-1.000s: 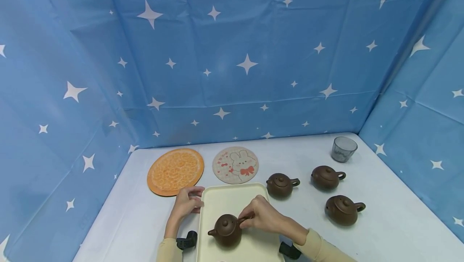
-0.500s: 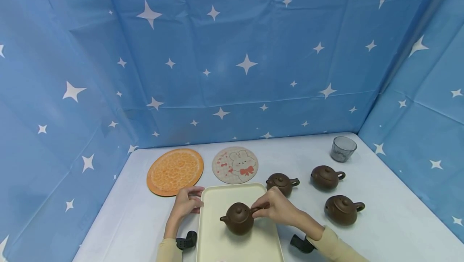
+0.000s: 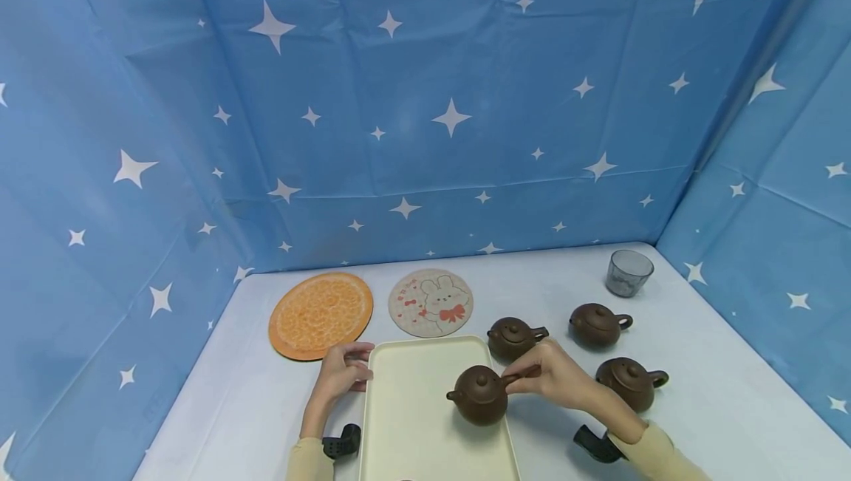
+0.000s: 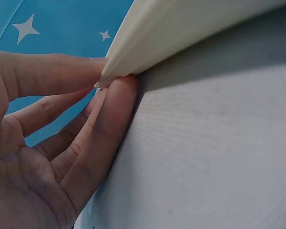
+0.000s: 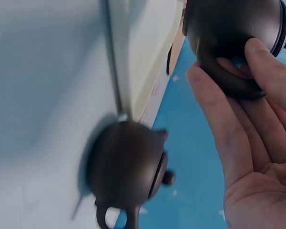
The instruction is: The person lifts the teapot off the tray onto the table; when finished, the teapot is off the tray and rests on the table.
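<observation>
My right hand holds a brown teapot by its handle, above the right edge of a cream tray. Its spout points left and its lid is on. Up close in the right wrist view, the thumb and fingers curl round the handle. At the tray's left edge is my left hand; in the left wrist view its fingertips pinch the tray's rim. Just past the tray's back right corner stands another brown teapot.
Farther right stand two more brown teapots, one behind and one nearer, partly behind my right forearm. A clear glass is at the back right. An orange round mat and a rabbit-print mat lie behind the tray.
My right hand has carried the teapot from the middle of the tray up and right to its right edge. The left hand has stayed at the tray's left edge.
</observation>
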Available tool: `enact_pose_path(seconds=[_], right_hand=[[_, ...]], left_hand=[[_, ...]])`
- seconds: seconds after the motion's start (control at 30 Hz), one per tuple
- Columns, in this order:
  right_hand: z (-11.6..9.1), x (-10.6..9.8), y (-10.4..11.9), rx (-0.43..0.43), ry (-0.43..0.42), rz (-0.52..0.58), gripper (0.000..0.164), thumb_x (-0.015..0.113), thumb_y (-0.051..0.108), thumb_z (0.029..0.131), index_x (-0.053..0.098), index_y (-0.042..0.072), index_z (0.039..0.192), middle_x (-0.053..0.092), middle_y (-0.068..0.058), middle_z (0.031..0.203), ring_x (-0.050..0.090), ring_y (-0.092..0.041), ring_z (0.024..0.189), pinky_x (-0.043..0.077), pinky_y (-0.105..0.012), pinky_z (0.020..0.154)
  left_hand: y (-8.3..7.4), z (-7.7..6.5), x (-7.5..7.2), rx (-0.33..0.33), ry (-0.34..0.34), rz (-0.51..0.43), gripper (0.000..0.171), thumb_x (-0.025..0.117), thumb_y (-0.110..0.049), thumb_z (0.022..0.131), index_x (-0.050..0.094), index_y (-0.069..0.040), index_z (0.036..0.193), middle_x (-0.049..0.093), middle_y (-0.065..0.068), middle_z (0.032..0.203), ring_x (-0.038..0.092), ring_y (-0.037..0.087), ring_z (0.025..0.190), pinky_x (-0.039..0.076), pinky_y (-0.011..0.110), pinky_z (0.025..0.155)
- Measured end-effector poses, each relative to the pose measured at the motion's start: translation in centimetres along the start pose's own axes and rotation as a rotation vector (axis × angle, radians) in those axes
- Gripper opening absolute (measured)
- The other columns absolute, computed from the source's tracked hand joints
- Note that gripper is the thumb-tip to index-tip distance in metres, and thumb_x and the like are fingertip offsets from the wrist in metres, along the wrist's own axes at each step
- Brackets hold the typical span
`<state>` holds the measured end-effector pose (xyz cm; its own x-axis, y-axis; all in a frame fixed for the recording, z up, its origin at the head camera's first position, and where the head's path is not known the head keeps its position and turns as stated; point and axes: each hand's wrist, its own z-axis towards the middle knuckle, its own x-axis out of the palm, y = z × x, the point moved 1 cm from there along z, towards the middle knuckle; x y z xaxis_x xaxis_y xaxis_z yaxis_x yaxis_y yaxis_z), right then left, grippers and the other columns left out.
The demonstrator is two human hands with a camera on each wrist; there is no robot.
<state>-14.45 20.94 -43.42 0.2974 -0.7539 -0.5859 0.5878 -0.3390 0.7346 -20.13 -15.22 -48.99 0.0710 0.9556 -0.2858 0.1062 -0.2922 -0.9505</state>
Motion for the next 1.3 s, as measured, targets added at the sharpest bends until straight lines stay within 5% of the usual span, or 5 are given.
enact_pose_path(seconds=[0.17, 0.5, 1.3], right_hand=[[-1.3, -1.4, -0.5, 0.003, -0.011, -0.002, 0.015, 0.077, 0.014, 0.078, 0.077, 0.004, 0.087, 0.074, -0.004, 0.079, 0.061, 0.002, 0.064, 0.055, -0.025, 0.050], [-3.7, -3.4, -1.4, 0.201, -0.005, 0.008, 0.016, 0.076, 0.011, 0.078, 0.076, 0.001, 0.090, 0.074, -0.004, 0.085, 0.069, -0.006, 0.075, 0.058, -0.025, 0.059], [-5.6, -3.1, -3.0, 0.165, -0.030, -0.102, 0.015, 0.078, 0.014, 0.076, 0.077, 0.003, 0.086, 0.075, -0.003, 0.082, 0.066, 0.000, 0.074, 0.055, -0.022, 0.055]], left_hand=[[-0.2, -0.2, -0.1, 0.001, 0.007, -0.005, 0.048, 0.067, 0.012, 0.066, 0.064, 0.006, 0.114, 0.062, 0.017, 0.097, 0.063, 0.017, 0.068, 0.059, 0.035, 0.054], [-0.1, -0.2, -0.1, 0.006, 0.010, 0.000, 0.048, 0.066, 0.012, 0.066, 0.064, 0.006, 0.114, 0.062, 0.016, 0.096, 0.063, 0.019, 0.069, 0.059, 0.034, 0.054], [0.1, 0.0, -0.2, 0.014, 0.012, -0.011, 0.048, 0.066, 0.011, 0.066, 0.064, 0.006, 0.114, 0.062, 0.016, 0.097, 0.063, 0.017, 0.068, 0.059, 0.033, 0.054]])
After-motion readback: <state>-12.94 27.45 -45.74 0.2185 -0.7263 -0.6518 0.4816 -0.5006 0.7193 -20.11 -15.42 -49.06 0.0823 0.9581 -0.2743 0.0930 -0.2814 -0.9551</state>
